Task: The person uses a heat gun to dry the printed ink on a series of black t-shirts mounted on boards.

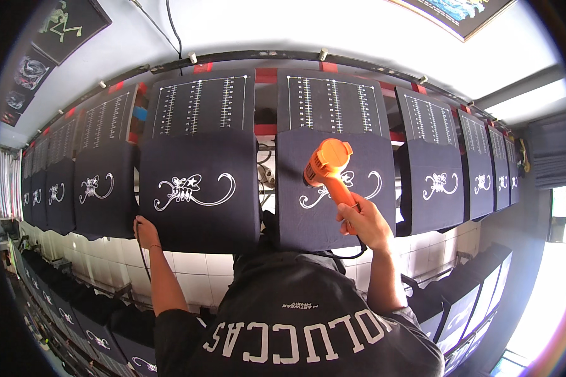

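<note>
My right hand (370, 226) is wrapped round the handle of an orange heat gun (332, 160). Its dark nozzle points down and left, over a dark printing board covered with black fabric (314, 229). The white curling print (370, 183) there is partly hidden behind the gun. To the left, my left hand (147, 232) is closed on a thin black cord (143, 256), beside the near left corner of another fabric-covered board (198, 226). That board carries the same white print (195, 190), fully in view.
More boards with dark fabric and white prints run left (94, 182) and right (439, 182) along a red-and-black rack (267, 75). Measuring marks line their far ends. Behind me stands a second row of printed boards (97, 320). A loop of black cord (352, 254) hangs below the gun.
</note>
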Demonstrator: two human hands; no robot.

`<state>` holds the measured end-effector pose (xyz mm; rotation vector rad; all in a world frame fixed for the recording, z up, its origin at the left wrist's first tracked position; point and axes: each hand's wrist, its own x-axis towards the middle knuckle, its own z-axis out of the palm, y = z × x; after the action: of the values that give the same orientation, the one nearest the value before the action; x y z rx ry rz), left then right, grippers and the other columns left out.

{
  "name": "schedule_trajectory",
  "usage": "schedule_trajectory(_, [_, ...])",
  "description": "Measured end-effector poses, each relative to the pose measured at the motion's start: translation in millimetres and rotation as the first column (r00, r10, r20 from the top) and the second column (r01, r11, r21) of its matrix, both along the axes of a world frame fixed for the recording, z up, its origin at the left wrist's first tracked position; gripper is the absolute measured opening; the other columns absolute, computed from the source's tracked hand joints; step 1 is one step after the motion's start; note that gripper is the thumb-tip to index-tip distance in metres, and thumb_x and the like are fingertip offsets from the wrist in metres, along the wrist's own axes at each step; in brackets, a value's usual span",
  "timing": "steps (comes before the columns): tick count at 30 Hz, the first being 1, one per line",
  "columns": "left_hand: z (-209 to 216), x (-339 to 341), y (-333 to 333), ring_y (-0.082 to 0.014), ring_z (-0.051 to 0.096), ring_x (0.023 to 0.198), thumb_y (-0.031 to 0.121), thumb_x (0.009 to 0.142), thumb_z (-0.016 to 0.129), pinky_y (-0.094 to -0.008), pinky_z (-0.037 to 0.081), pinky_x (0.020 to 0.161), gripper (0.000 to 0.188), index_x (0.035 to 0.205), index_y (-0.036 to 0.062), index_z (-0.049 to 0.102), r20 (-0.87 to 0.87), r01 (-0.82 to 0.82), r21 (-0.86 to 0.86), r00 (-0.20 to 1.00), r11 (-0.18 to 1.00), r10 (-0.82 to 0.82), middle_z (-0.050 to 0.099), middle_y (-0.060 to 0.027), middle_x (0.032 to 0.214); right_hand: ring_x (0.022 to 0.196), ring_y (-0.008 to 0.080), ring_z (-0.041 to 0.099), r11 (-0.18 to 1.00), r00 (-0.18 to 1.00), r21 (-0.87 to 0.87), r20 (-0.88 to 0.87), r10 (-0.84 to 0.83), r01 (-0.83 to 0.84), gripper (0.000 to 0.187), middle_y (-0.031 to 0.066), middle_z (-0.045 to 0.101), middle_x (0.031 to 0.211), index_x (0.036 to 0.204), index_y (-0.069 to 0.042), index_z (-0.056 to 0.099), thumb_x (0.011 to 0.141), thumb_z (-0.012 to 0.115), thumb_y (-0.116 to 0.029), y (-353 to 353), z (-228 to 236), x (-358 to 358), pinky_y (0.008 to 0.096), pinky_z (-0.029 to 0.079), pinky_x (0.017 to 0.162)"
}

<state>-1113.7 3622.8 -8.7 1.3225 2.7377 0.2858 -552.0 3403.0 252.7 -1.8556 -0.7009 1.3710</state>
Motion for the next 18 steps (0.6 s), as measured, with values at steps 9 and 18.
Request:
schedule_trajectory(9, [-6,-48,30,-0.0407,0.054,0.124,0.055,0.099,0.028,-0.0434,0.041,0.105,0.075,0.127,-0.0076,0.058,0.382,0.149,-0.150,0.920,0.977,-0.081,0.058,-0.0216,0.135,0.061,0.0089,0.059,0.999,0.999,0.021,0.011,-0.045,0.044,0.032,0.0040,0.062,0.080,0.114,0.001,0.058,0.096,0.060,-0.025,-1,-9,-9,0.0243,0.049,0.058])
schedule_trajectory(18, [3,-34,24,-0.0302,0.054,0.126,0.061,0.099,0.033,-0.0360,0.038,0.107,0.078,0.132,-0.0063,0.056,0.622,0.078,-0.062,0.783,0.995,-0.023,0.059,-0.0179,0.135,0.057,0.0083,0.057,0.970,0.968,0.023,0.059,-0.244,0.243,0.034,0.0039,0.060,0.080,0.122,0.002,0.057,0.098,0.058,-0.022,-15,-17,-6,0.0235,0.050,0.054])
